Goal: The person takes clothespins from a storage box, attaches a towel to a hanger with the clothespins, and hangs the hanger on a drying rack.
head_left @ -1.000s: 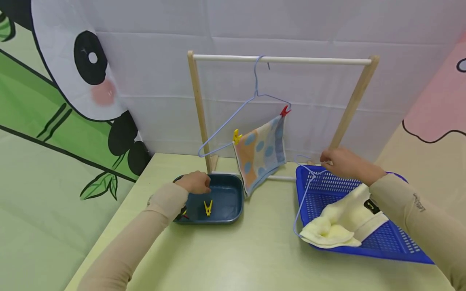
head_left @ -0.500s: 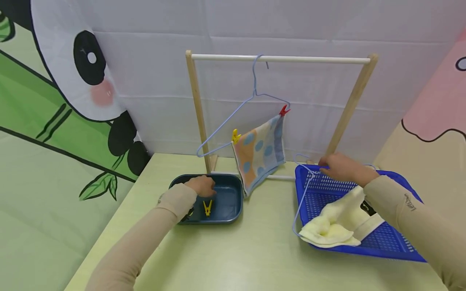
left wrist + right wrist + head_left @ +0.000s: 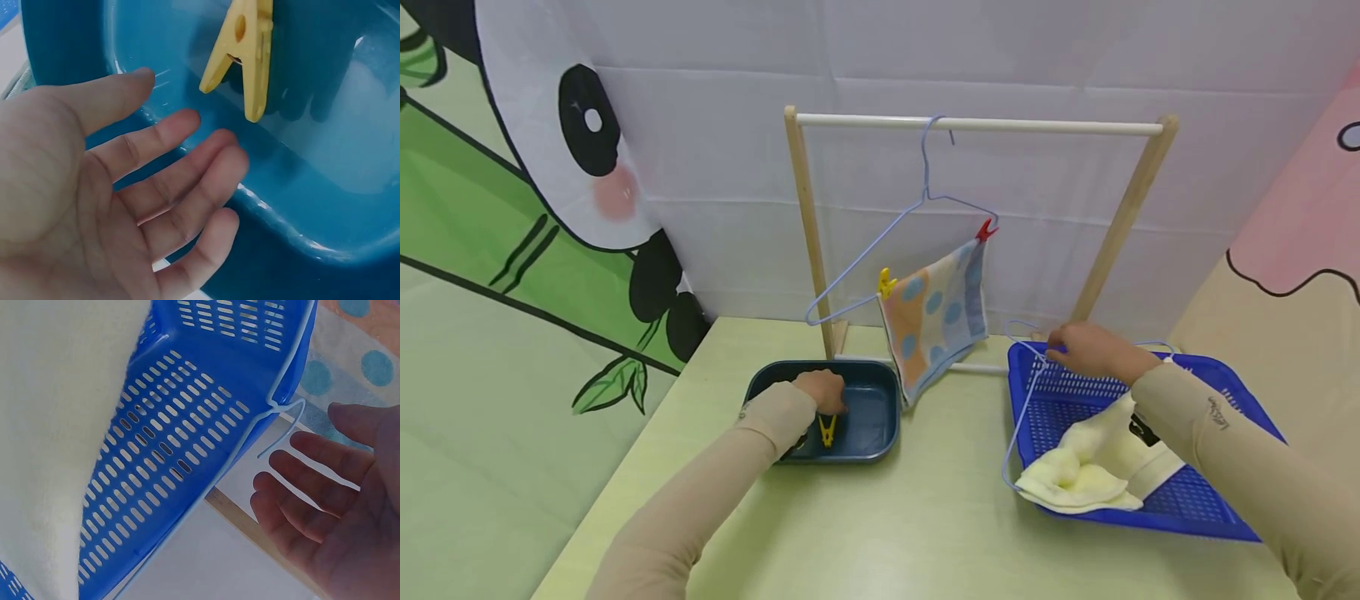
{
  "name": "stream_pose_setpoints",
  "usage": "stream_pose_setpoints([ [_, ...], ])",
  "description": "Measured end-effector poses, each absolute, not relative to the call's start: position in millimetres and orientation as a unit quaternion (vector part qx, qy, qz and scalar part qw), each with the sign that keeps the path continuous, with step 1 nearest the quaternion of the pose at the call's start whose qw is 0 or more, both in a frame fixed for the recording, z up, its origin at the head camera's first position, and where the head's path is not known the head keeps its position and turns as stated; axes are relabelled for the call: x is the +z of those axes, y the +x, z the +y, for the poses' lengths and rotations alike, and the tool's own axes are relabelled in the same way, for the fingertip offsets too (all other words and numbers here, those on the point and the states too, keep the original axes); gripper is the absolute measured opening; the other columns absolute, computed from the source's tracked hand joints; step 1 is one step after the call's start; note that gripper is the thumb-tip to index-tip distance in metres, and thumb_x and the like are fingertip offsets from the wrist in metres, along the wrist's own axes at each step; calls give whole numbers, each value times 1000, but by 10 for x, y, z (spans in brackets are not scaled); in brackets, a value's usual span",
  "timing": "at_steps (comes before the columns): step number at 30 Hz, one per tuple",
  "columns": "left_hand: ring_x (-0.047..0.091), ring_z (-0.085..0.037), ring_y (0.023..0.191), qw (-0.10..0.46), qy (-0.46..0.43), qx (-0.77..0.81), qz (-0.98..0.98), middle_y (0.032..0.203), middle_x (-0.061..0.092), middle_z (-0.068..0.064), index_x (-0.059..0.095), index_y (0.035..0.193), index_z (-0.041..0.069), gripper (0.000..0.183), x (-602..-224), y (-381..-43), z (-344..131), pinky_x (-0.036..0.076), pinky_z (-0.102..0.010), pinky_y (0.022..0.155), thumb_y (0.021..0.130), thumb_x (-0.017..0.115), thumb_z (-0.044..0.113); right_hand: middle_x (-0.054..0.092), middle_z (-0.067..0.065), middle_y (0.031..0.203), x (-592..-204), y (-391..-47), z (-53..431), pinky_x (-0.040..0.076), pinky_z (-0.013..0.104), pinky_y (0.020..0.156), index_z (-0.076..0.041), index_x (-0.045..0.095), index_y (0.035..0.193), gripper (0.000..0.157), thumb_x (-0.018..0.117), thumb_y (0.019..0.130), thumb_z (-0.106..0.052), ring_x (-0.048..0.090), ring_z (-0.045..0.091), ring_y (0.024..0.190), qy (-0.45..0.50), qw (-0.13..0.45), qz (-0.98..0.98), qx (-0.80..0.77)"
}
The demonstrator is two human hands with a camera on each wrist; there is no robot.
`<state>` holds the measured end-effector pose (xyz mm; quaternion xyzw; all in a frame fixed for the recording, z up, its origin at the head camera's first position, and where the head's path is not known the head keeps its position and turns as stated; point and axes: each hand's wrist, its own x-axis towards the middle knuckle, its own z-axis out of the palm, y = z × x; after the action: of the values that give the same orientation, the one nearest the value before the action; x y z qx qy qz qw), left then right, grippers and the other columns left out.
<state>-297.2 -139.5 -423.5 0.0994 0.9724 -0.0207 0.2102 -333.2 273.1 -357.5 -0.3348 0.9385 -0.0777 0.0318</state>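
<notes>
Left hand (image 3: 140, 178): my fingers apart, holding nothing, near the yellow clip (image 3: 255, 51);
Yellow clip: inside the dark tray (image 3: 867, 421), left;
Right hand (image 3: 337, 494): my fingers loosely parted, gripping nothing, beside the hanger (image 3: 275, 409);
Hanger: over the blue basket (image 3: 212, 359), at its far left corner.

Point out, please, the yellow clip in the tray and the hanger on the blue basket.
Yellow clip (image 3: 254, 50): left wrist view, middle of its body.
Hanger (image 3: 273, 409): right wrist view, twist below its hook.
</notes>
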Motion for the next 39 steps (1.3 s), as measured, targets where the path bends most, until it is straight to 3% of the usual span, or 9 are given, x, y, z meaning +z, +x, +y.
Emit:
stream_pose_setpoints([
  [11, 60, -18, 76, 203, 102, -31, 973, 87, 65, -6, 68, 98, 7, 32, -4282, -2925, -1377, 51, -40, 74, 87, 67, 36, 60, 1, 73, -3633, -3376, 2721, 48, 40, 63, 1, 67, 85, 19, 57, 94, -13, 55, 15, 64, -351, 44, 931, -91],
  [18, 58, -16, 75, 221, 90, -50, 970, 86, 63, -4, 68, 97, 8, 32, -4268, -2905, -1361, 50, -37, 75, 89, 64, 38, 49, -4, 61, -3669, -3380, 2691, 41, 32, 53, -3, 62, 74, 26, 54, 95, -15, 45, 11, 55, -354, 56, 926, -118],
  [26, 56, -18, 83, 259, 75, -48, 962, 99, 62, -6, 67, 104, 5, 36, -4260, -2885, -1372, 48, -37, 82, 92, 60, 38, 46, -2, 63, -3673, -3399, 2644, 39, 30, 55, -5, 59, 76, 23, 54, 96, -15, 44, 12, 57, -306, 88, 945, -79],
  [33, 52, -18, 72, 254, 89, -26, 963, 82, 58, -4, 66, 92, 5, 24, -4275, -2892, -1400, 47, -35, 72, 89, 66, 29, 51, -1, 66, -3697, -3453, 2622, 44, 33, 59, -3, 62, 79, 23, 55, 95, -18, 48, 14, 60, -290, 106, 950, -50],
  [39, 55, -17, 71, 248, 95, -9, 964, 78, 59, -3, 65, 92, 4, 20, -4291, -2905, -1415, 49, -33, 68, 85, 72, 22, 48, -1, 62, -3714, -3474, 2593, 43, 32, 56, -8, 56, 68, 28, 56, 94, -17, 46, 14, 57, -282, 107, 953, -36],
])
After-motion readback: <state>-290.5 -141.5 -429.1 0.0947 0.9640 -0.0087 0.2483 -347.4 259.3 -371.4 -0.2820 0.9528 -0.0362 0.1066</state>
